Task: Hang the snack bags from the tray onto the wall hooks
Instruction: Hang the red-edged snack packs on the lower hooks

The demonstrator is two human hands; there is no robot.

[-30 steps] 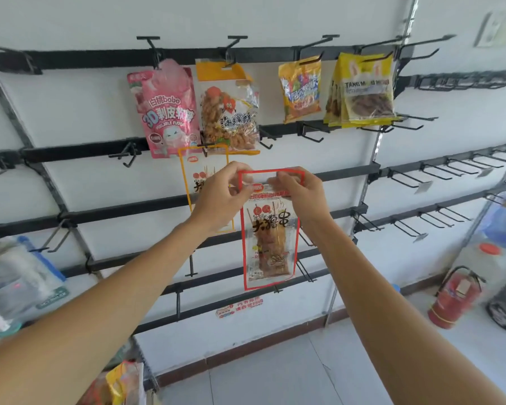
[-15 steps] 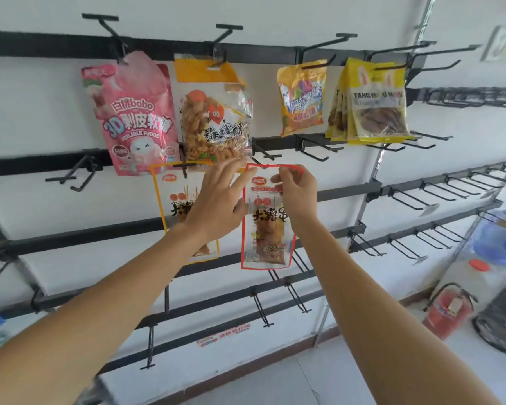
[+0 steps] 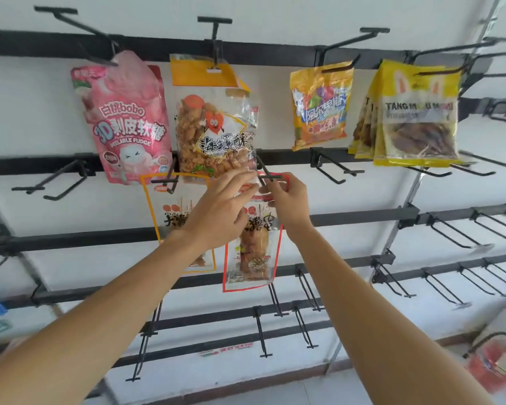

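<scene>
Partly hidden: one red-edged clear snack bag [image 3: 250,258], its top at the black T-tipped wall hook [image 3: 270,176]. Right hand [image 3: 287,200] pinches that top; left hand [image 3: 219,214] covers it, grip unclear. One orange-edged bag [image 3: 170,211] hangs left of the hook.

Bare L hand [image 3: 216,214], R hand [image 3: 291,204], forearms [image 3: 105,311]

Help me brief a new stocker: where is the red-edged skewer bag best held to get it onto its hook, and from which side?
Pinch the flat top strip of the red-edged bag at its corners, coming from the front. The hook points out toward the person, and the contents sit lower, leaving that strip thin and free. The right hand pinches it there.
</scene>
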